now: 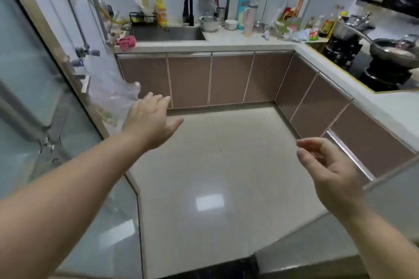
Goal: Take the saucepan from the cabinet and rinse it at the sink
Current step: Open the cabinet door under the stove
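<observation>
— Where are the hands?
— The left hand (150, 120) reaches forward with fingers spread, holding nothing; the right hand (326, 170) hangs loosely curled, also bare.

— And the saucepan?
— Not visible (cabinet doors (188, 79) ahead of the left hand are closed). The sink (169, 34) lies beyond them.

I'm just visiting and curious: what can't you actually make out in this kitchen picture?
Head view only:
- Saucepan: not seen; the cabinet doors are all shut.
- Sink bottom: hidden behind its front rim.
- Bottles by the stove: labels too small and blurred.
- Wok: cut off by the right edge.
- Right hand: fingers motion-blurred, apparently empty.
</observation>
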